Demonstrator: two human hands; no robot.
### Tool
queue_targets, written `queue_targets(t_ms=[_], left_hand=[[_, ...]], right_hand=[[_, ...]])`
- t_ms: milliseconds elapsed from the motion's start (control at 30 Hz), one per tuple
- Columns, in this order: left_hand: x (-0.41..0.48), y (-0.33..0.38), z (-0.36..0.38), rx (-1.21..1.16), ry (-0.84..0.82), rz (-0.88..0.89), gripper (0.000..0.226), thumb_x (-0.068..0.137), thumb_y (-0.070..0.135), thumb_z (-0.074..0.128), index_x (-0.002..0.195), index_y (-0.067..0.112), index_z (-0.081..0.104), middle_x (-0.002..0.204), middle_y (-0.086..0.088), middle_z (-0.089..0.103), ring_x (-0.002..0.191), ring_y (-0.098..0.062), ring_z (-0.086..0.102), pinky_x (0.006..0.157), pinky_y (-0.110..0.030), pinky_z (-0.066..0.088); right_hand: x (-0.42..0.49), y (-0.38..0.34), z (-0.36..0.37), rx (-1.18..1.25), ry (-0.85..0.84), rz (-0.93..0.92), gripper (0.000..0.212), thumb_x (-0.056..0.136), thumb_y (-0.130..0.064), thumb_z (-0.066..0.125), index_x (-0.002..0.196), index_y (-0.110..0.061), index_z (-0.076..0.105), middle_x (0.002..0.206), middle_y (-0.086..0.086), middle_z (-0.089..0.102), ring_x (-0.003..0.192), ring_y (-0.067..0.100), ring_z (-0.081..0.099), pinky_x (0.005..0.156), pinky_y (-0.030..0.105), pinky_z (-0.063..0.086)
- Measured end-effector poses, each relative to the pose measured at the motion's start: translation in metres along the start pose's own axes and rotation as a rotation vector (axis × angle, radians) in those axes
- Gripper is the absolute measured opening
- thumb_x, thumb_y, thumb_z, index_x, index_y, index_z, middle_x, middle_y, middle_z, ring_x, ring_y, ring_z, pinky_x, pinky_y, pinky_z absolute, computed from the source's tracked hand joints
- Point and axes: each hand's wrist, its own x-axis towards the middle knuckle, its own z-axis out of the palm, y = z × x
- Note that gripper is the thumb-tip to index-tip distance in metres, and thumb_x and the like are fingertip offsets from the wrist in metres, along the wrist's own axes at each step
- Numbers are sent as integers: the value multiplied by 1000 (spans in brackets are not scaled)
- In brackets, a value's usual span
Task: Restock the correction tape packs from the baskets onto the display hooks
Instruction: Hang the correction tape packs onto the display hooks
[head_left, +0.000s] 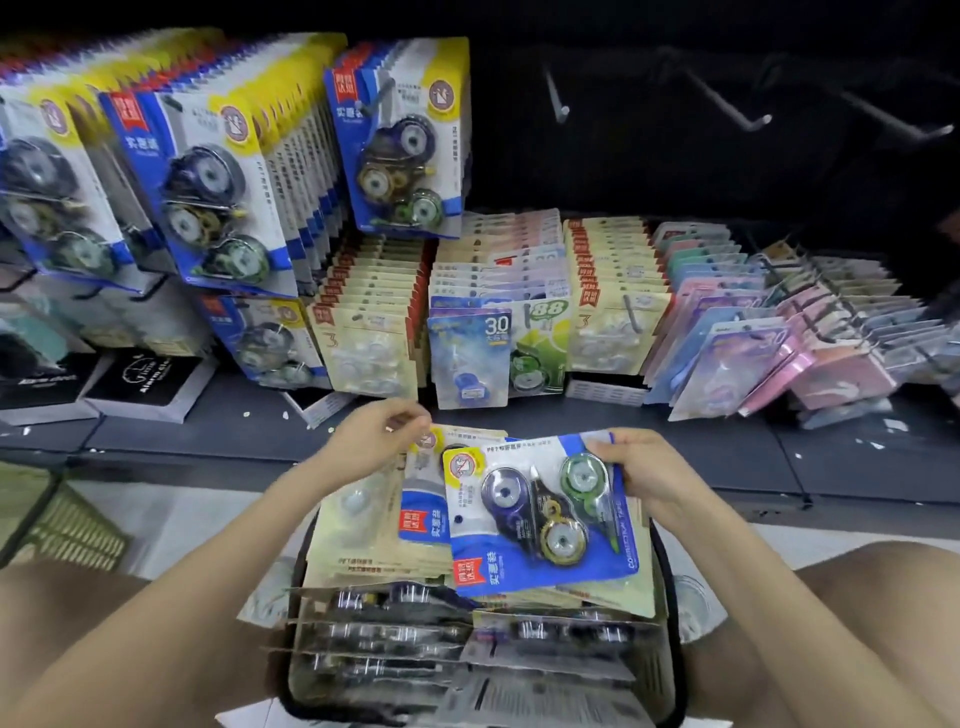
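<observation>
I have both hands low in the middle of the frame, over the black basket (674, 675) that fills the bottom centre and is stacked with carded packs. My right hand (644, 467) is clamped on the blue pack (540, 525), with the thumb on the front of its upper right edge and the fingers behind. The card lies tilted on top of the pile, its three tape dispensers facing up. My left hand (369, 441) pinches the top of a second blue pack (423, 499), which lies partly under the first and on the beige cards beneath.

I judge this to be the picking step: packs are being sorted out of the basket and nothing is on its way to a hook yet. The matching blue packs hang at the upper left of the frame (208, 182) in dense rows. The partly filled hook (375, 101) at upper centre carries the same design with only a few cards on it, so I read it as the likeliest target. Three empty hooks (558, 104) stick out of the dark panel at upper right.

The next move calls for lifting a pack clear of the pile and turning it upright, printed face towards me. Its hang hole then has to line up with the hook tip before it slides back. I cannot make out the hole on either held pack from here, so I would find it before raising the card.
</observation>
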Motion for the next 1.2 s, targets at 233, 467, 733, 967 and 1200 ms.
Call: queue_targets(t_ms=[233, 467, 733, 967, 1200], left_hand=[[-90, -26, -23, -57, -40, -40, 14, 94, 30, 62, 95, 21, 72, 92, 23, 70, 87, -8, 66, 81, -22, 49], [-124, -41, -3, -155, -239, -76, 20, 84, 38, 69, 97, 24, 73, 87, 18, 72, 81, 1, 64, 76, -18, 50], [-127, -61, 21, -108, -328, -86, 41, 50, 82, 73, 85, 62, 67, 91, 25, 71, 92, -4, 66, 84, -20, 52], [-123, -54, 27, -73, -285, -51, 25, 74, 51, 72, 72, 73, 61, 87, 42, 65, 92, 12, 62, 82, -8, 44], [-121, -49, 16, -94, -138, -41, 41, 89, 21, 71, 61, 52, 69, 66, 17, 67, 67, 1, 57, 67, -22, 45]], right_hand=[[51, 10, 40, 51, 83, 155, 18, 96, 0, 54, 80, -1, 61, 71, 13, 67, 61, 23, 62, 63, 34, 52], [62, 22, 37, 175, 233, 200, 20, 96, 2, 50, 77, -4, 54, 86, 20, 59, 76, 29, 57, 76, 43, 47], [46, 18, 56, 38, 221, 77, 13, 99, -10, 53, 90, -2, 57, 80, 18, 62, 69, 24, 57, 67, 38, 48], [24, 22, 54, -740, 148, -185, 66, 88, -49, 66, 140, -13, 47, 134, 10, 56, 124, 30, 52, 98, 39, 42], [-19, 13, 66, -893, 180, -530, 64, 80, -62, 67, 127, -19, 62, 129, 4, 59, 121, 27, 50, 100, 38, 36]])
